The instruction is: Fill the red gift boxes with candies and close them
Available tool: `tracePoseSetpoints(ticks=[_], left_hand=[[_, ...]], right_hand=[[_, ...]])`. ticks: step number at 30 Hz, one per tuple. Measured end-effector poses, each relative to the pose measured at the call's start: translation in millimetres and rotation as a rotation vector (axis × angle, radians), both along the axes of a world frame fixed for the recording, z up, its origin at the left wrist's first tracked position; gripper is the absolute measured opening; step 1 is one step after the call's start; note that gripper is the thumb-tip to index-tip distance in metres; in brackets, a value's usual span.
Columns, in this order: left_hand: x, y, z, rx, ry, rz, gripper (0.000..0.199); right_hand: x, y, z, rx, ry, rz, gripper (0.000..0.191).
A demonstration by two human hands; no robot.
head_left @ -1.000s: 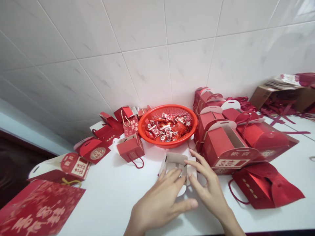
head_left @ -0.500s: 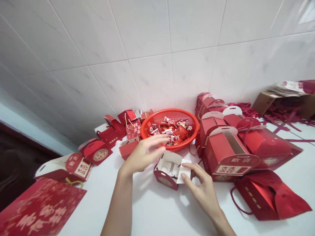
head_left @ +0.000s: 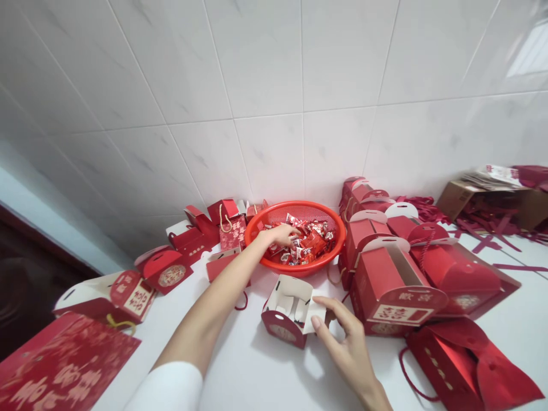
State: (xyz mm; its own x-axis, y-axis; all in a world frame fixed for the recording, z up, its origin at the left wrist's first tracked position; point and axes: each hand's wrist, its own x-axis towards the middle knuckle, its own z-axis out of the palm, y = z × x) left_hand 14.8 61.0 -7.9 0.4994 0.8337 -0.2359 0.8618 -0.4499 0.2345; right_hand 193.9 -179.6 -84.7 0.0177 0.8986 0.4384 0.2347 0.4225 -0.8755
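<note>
My left hand [head_left: 283,234] reaches into the red plastic basket [head_left: 295,205], its fingers among the wrapped candies [head_left: 314,242]; whether they hold one cannot be made out. In front of the basket stands a small red box [head_left: 285,331] with its top open and its white inside showing. The fingers and thumb of my right hand [head_left: 342,328] pinch the white flap [head_left: 315,311] on the box's right side.
Several red gift boxes [head_left: 387,282] crowd the right side, with a glossy red bag-like box [head_left: 454,354] nearer. More boxes [head_left: 171,268] and a large red bag [head_left: 68,365] line the left. A cardboard box [head_left: 458,200] with ribbons stands far right.
My left hand has moved forward from above the small box into the basket of candies. My right hand still holds the flap. The view has tilted up slightly.
</note>
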Motion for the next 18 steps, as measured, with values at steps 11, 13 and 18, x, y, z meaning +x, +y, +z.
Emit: tracePoseSetpoints(ticks=[11,13,18], left_hand=[[-1,10,-12.0,-0.044,0.09,0.025,0.024],[1,9,-9.8,-0.021,0.012,-0.009,0.02],[24,2,-4.4,0.04,-0.159,-0.109,0.03]], right_hand=[[-4,1,-8.4,-0.037,-0.008,0.002,0.024],[-4,1,-10.2,-0.035,-0.028,0.006,0.023],[-5,2,-10.7,0.026,-0.058,0.002,0.017]])
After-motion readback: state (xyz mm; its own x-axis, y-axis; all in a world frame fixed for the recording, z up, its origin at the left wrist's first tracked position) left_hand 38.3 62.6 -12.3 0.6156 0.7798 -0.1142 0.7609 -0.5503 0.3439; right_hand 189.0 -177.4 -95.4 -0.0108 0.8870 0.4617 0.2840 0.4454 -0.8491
